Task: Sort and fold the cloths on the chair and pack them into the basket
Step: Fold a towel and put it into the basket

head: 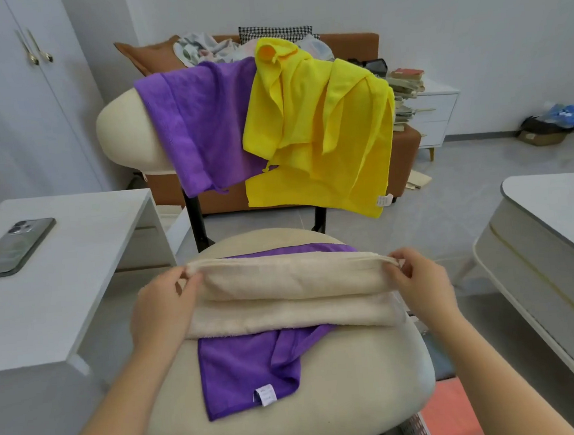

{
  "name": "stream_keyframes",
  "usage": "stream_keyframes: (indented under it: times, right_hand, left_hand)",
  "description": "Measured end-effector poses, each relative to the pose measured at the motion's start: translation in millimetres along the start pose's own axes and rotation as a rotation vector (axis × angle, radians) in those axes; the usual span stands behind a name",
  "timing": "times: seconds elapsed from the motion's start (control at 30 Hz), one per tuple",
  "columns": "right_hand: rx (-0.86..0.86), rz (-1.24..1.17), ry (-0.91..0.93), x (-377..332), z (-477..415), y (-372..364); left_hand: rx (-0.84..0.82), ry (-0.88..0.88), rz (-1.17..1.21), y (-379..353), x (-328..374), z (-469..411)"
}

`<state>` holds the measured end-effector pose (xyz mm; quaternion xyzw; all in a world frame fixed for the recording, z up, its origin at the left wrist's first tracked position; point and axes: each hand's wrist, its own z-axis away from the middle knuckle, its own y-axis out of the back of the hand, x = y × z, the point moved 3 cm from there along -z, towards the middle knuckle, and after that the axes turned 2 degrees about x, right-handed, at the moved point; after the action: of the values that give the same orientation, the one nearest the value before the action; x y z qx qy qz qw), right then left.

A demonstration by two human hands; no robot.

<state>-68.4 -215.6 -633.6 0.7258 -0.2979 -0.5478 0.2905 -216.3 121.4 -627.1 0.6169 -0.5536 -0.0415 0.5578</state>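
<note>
Fingers (pixel 192 282) of the left hand (pixel 163 304) and fingers (pixel 396 267) of the right hand (pixel 423 284) are curled into a pinch. Each nips one end of the folded-over top edge of a cream towel (pixel 294 285), which stretches between them across the chair seat (pixel 360 383). Under the towel, showing both beyond the fingertips and nearer than them, lies a purple cloth (pixel 246 368) (its white label faces up). Well beyond the fingers, a second purple cloth (pixel 199 121) and a yellow cloth (pixel 316 129) hang overlapping over the backrest (pixel 117 127). Off to the left of the left fingers, a phone (pixel 13 247) rests on a white table (pixel 88 284).
</note>
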Motion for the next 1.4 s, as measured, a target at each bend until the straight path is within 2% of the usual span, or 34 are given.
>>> stream_keyframes:
  times: [0.03,0.1,0.17,0.23,0.27,0.33,0.43,0.53,0.67,0.77,0.87,1.0,1.1,1.23,1.4]
  right_hand:
    - [0.019,-0.07,-0.027,-3,-3,0]
    - [0.06,-0.438,-0.031,-13,-7,3]
    - [0.008,-0.832,-0.008,-22,-10,9]
    - [-0.113,-1.048,-0.133,-20,-10,9]
    - [-0.155,-1.041,-0.225,-16,-8,6]
    - [-0.207,-0.809,-0.327,-5,0,-1]
    - [-0.321,-0.588,-0.339,8,10,-11]
    - [-0.303,-0.644,-0.367,11,11,-9]
    - [-0.251,-0.838,-0.393,8,11,-4]
    - [-0.352,-0.592,-0.407,12,15,-13]
    - [-0.331,-0.439,-0.383,12,16,-17]
    - [-0.238,-0.502,-0.292,4,14,-8]
    - [-0.236,-0.512,-0.277,1,16,-7]
    - [-0.329,-0.289,-0.301,4,20,-16]
    - [-0.422,0.142,-0.226,1,23,-14]
  left_hand:
    - [0.006,0.047,0.09,0,6,-5]
    - [0.008,0.141,0.552,2,23,-14]
    - [0.011,0.242,0.974,4,35,-19]
    - [-0.061,0.435,1.147,0,30,-20]
    - [-0.111,0.554,1.149,-2,23,-16]
    - [-0.217,0.709,1.04,-10,6,-8]
    - [-0.339,0.705,0.817,-15,-6,2]
    - [-0.38,0.693,0.752,-14,-6,7]
    - [-0.319,0.687,0.771,-10,-7,7]
    - [-0.393,0.696,0.574,-16,-13,10]
    - [-0.398,0.625,0.421,-22,-17,8]
    - [-0.271,0.406,0.335,-19,-12,3]
    - [-0.277,0.368,0.262,-19,-15,3]
    - [-0.427,0.337,0.054,-23,-19,9]
    - [-0.465,0.234,-0.124,-26,-18,12]
